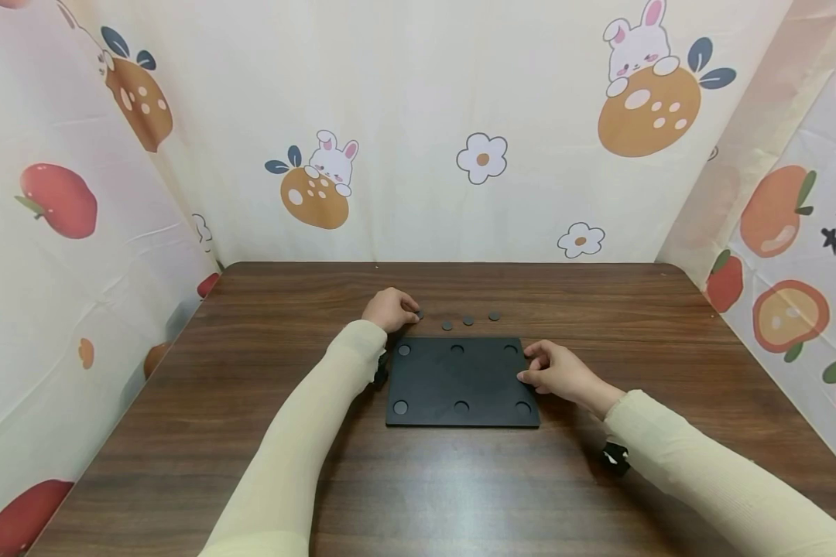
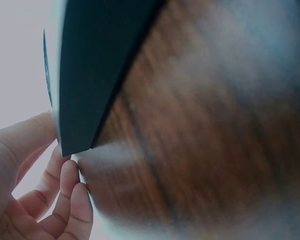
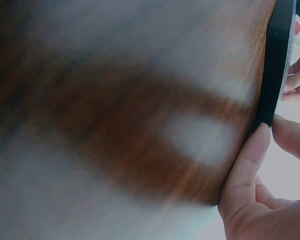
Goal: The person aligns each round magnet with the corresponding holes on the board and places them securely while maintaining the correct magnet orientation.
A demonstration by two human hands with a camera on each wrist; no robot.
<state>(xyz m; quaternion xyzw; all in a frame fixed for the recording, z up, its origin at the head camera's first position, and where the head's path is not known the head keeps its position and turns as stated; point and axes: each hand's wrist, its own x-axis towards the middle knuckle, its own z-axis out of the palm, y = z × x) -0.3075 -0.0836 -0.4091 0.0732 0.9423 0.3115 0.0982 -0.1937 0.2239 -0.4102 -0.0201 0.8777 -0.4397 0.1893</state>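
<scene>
A black rectangular board (image 1: 460, 379) with several round recesses lies flat on the table. The two recesses on its left look filled by round dark discs, while the middle and right ones show shadowed rims. Beyond the board's far left corner, my left hand (image 1: 388, 309) pinches a small dark disc (image 1: 420, 315) between thumb and index finger. Three similar discs, among them the middle disc (image 1: 467, 320), lie on the table behind the board. My right hand (image 1: 557, 373) grips the board's right edge, thumb and index finger on either side of it in the right wrist view.
The brown wood-grain table (image 1: 265, 464) extends around the board on all sides. A patterned curtain (image 1: 418, 193) hangs behind it, with more printed cloth at both sides. Black wrist cameras sit under both cream sleeves.
</scene>
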